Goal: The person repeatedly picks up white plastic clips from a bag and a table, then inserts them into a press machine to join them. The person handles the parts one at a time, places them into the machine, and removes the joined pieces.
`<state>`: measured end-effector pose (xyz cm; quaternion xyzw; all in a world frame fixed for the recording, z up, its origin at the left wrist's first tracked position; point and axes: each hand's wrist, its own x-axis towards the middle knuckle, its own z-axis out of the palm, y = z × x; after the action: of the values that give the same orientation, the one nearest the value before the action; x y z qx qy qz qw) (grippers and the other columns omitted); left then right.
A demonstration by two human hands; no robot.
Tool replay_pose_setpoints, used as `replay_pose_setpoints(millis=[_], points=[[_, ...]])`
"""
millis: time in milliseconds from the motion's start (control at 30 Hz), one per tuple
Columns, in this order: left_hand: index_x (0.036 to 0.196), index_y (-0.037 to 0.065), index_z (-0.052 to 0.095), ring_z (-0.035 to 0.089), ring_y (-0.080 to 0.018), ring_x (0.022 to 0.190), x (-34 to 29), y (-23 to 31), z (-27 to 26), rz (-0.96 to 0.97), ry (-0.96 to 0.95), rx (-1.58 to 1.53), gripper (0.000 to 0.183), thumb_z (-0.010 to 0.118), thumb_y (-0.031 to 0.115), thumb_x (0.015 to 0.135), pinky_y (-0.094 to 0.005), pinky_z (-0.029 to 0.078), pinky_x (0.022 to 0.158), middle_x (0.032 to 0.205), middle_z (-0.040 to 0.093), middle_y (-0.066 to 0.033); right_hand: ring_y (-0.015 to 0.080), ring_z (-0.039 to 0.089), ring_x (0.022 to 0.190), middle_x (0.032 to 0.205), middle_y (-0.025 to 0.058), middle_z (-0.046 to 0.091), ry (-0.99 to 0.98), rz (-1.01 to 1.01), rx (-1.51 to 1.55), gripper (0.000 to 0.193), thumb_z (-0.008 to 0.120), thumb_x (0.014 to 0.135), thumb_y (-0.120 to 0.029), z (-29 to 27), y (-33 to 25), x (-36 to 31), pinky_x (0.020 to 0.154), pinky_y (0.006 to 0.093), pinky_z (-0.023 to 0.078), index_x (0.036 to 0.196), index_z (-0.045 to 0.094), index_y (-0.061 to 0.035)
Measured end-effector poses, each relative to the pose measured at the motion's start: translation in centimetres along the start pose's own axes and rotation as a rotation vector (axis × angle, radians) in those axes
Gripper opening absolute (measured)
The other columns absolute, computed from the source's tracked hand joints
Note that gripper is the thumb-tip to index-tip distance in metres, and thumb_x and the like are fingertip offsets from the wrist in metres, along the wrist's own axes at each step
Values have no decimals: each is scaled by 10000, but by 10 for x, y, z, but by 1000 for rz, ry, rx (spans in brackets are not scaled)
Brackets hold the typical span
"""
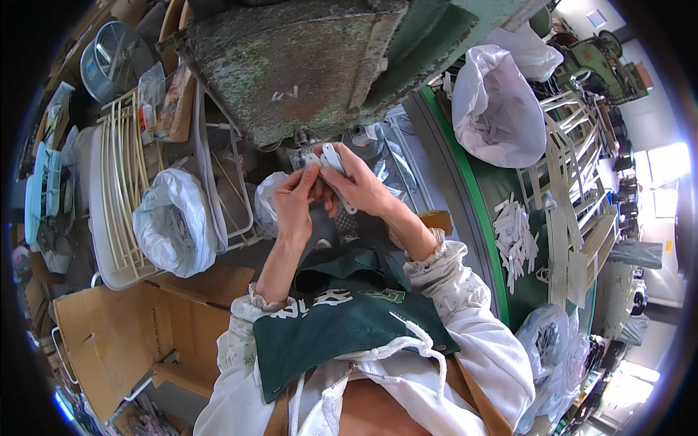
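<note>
My left hand (297, 200) and my right hand (360, 185) meet in front of my chest, under a worn green machine body (291, 65). Together they hold a small stack of flat white plastic pieces (331, 161), the fingertips of both hands pinching it. The left fingers close on the stack's left end, the right hand wraps the right side. A green apron (342, 320) covers my lap below the hands.
A white plastic bag (171, 221) with small parts sits left, next to a white rack of thin sticks (123, 189). Another white bag (498, 109) stands upper right. Loose white pieces (516, 240) lie on a green surface. A cardboard box (123, 334) is lower left.
</note>
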<state>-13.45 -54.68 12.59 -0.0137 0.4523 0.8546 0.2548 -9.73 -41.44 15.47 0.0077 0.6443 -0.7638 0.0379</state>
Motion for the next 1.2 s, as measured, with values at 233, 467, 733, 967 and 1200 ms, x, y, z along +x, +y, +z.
replay_pose_setpoints(millis=[233, 467, 733, 967, 1200], points=[[677, 17, 566, 405, -77, 426, 21, 0, 3, 100, 195, 95, 285, 621, 179, 906, -250, 299, 377, 542, 432, 18, 167, 608, 583, 714, 114, 573, 40, 162, 11, 104, 422, 974, -81, -2, -3, 23, 451, 280, 517, 994, 360, -1], [800, 14, 651, 433, -51, 579, 9, 0, -40, 108, 294, 407, 293, 623, 290, 897, -216, 328, 521, 631, 503, 25, 263, 598, 777, 814, 166, 626, 261, 11, -577, 148, 563, 819, -55, -80, 96, 69, 674, 384, 476, 948, 616, -8], [1075, -20, 608, 609, -305, 988, -38, 70, -432, -18, 875, 1408, 359, 661, 145, 761, -382, 472, 874, 1088, 624, -183, 259, 595, 902, 940, 135, 643, 72, -193, -1454, 226, 523, 836, -79, -130, 141, 100, 769, 437, 458, 1035, 610, -19], [1237, -112, 384, 445, -401, 1194, 47, 10, -477, -662, 624, 2037, 463, 510, 102, 847, -501, 418, 922, 1259, 447, -287, 240, 583, 866, 909, 120, 631, 108, -168, -1440, 221, 531, 840, -86, -129, 147, 111, 740, 416, 449, 1033, 615, -21], [1099, -49, 525, 590, -402, 999, 33, 39, -454, 86, 686, 1739, 323, 551, 188, 881, -461, 465, 812, 1008, 631, -250, 221, 571, 830, 878, 105, 618, 150, -149, -1436, 215, 539, 844, -92, -140, 144, 107, 711, 394, 440, 1031, 619, -23]])
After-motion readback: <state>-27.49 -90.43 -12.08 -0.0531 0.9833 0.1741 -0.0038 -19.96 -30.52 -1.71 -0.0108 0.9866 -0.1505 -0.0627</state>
